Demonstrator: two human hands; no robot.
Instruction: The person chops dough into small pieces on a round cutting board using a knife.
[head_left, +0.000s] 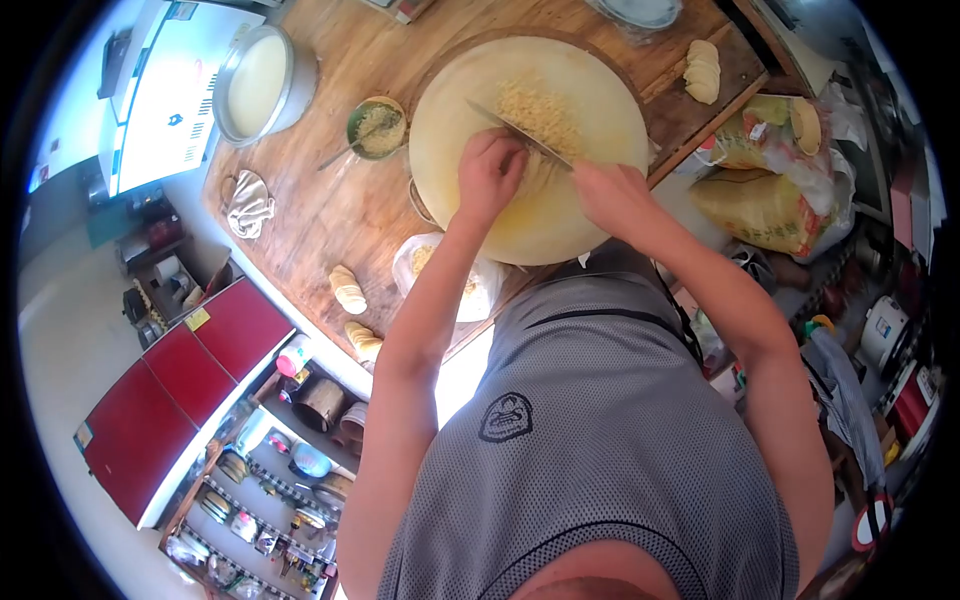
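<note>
On a round, pale cutting board [440, 120] my right hand [608, 195] is closed around the handle of a kitchen knife. The knife's blade [515, 130] slants to the upper left, beyond the fingertips of my left hand [490, 172]. Those fingers are curled down against pale yellow strips [541, 178], partly hidden by the hand. Past the blade lies a spread heap of finely chopped pale yellow pieces [540, 108]. What vegetable or food it is cannot be made out.
A green bowl [358, 120] of chopped pieces, a large metal pot [298, 95] of whitish contents and a crumpled cloth [250, 205] stand left on the wooden table [300, 225]. Sliced pale pieces [347, 289] and a plastic bag [480, 290] lie nearer; another sliced stack [703, 72] lies right.
</note>
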